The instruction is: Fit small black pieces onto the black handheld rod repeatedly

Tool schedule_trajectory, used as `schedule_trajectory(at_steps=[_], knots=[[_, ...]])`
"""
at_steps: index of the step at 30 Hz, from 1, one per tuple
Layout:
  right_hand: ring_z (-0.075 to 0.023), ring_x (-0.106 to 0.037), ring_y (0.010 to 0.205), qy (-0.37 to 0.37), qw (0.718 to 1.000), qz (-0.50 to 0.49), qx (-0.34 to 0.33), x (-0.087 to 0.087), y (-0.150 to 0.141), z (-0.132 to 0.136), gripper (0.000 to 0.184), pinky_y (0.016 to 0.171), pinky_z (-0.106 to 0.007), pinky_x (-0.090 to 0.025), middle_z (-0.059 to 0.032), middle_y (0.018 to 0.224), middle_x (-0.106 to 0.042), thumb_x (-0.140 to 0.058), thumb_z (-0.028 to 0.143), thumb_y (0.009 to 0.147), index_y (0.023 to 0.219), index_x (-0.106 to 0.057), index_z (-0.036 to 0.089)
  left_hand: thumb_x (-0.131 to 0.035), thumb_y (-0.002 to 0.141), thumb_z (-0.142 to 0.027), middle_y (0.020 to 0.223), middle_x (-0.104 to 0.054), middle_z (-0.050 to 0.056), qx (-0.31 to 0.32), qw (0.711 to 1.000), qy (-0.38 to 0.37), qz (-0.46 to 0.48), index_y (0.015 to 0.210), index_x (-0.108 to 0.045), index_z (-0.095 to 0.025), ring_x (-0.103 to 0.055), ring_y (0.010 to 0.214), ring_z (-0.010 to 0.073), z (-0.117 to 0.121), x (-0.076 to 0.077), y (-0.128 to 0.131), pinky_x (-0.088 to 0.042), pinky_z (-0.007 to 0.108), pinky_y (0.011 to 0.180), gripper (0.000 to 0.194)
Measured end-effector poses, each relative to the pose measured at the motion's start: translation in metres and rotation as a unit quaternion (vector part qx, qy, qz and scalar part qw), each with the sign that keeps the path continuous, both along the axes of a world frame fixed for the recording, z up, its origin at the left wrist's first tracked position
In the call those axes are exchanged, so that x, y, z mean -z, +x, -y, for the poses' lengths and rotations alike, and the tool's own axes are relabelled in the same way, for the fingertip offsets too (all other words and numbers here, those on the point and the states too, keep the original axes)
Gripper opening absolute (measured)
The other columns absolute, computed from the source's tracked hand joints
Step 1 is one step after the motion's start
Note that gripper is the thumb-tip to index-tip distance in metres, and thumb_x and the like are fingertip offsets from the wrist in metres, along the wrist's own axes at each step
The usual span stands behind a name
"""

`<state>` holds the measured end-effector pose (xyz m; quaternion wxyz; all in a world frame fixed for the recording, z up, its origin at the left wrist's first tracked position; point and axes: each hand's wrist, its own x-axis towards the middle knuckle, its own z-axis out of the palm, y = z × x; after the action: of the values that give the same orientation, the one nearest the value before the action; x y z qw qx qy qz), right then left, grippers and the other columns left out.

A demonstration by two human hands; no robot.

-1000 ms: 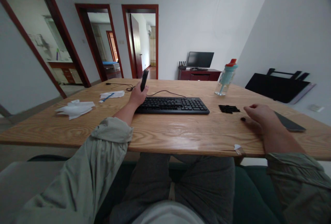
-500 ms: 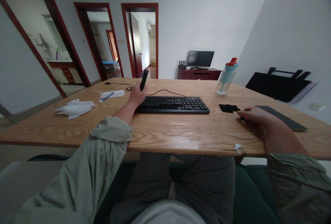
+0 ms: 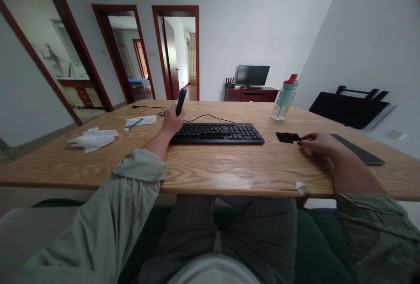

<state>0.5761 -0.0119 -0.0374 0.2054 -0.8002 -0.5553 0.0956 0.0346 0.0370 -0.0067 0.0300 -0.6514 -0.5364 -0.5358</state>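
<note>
My left hand (image 3: 173,121) is wrapped round a slim black handheld device (image 3: 180,101) that it holds upright at the left end of the black keyboard (image 3: 216,133). My right hand (image 3: 320,144) rests on the wooden table (image 3: 210,168) with its fingers curled in a pinch on a small black piece, right beside a cluster of loose black keycaps (image 3: 288,137). What exactly the fingertips hold is partly hidden.
A teal water bottle (image 3: 284,99) with an orange lid stands behind the keycaps. A dark flat tablet (image 3: 357,154) lies right of my right hand. Crumpled white tissue (image 3: 92,138), a second tissue with a blue pen (image 3: 141,120) and a black cable (image 3: 154,109) lie at left.
My right hand slid left and forward over the small black piece on the table and reached the keycap cluster. My left hand kept the black device upright.
</note>
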Motion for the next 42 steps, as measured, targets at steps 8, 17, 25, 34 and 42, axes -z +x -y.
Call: schedule_trajectory(at_steps=[8,17,25,34,42], knots=[[-0.0199,-0.057,0.063,-0.040,0.998,-0.050,0.020,-0.004,-0.010,0.007,0.014,0.063,-0.032,-0.040,-0.0122,0.075,-0.069,-0.061,0.023,0.082,0.089,-0.070,0.014,-0.052,0.086,-0.040,0.073,-0.057,0.003,0.001,1.000,0.007,0.005,0.081,-0.051,-0.021,-0.056,0.072,0.0199,0.003,-0.001,0.001,-0.044,0.032,0.070,0.019],[-0.0211,-0.062,0.074,-0.047,0.999,0.004,-0.012,-0.008,-0.017,0.006,0.019,0.069,-0.030,-0.042,-0.0115,0.084,-0.072,-0.063,0.027,0.082,0.093,-0.073,0.015,-0.052,0.087,-0.041,0.077,-0.061,0.004,0.005,1.000,0.008,0.003,0.084,-0.054,-0.021,-0.057,0.074,0.0209,0.002,-0.001,0.000,-0.045,0.032,0.070,0.020],[-0.0202,-0.062,0.075,-0.038,0.999,0.012,-0.028,-0.003,-0.013,-0.001,0.021,0.069,-0.029,-0.042,-0.0105,0.086,-0.071,-0.064,0.027,0.081,0.097,-0.069,0.015,-0.052,0.086,-0.041,0.081,-0.062,0.005,0.013,1.000,0.007,0.009,0.086,-0.056,-0.021,-0.059,0.079,0.0217,0.002,-0.001,0.001,-0.046,0.033,0.073,0.021],[-0.0220,-0.061,0.076,0.016,0.999,0.046,-0.008,0.000,-0.012,-0.004,0.028,0.066,-0.032,-0.041,-0.0136,0.096,-0.069,-0.070,0.043,0.078,0.088,-0.060,0.019,-0.057,0.076,-0.030,0.071,-0.053,0.000,0.026,0.997,-0.067,-0.031,0.080,-0.046,-0.023,-0.051,0.068,0.0185,0.004,-0.008,-0.017,-0.041,0.032,0.068,0.014],[-0.0158,-0.059,0.065,0.105,0.949,0.077,-0.287,-0.052,-0.161,0.010,0.039,0.060,-0.028,-0.039,-0.0035,0.088,-0.070,-0.059,0.055,0.084,0.105,-0.066,0.023,-0.056,0.068,-0.016,0.078,-0.058,0.001,0.084,0.987,-0.116,-0.068,0.084,-0.047,-0.023,-0.055,0.073,0.0202,0.001,-0.009,-0.004,-0.042,0.034,0.068,0.020]])
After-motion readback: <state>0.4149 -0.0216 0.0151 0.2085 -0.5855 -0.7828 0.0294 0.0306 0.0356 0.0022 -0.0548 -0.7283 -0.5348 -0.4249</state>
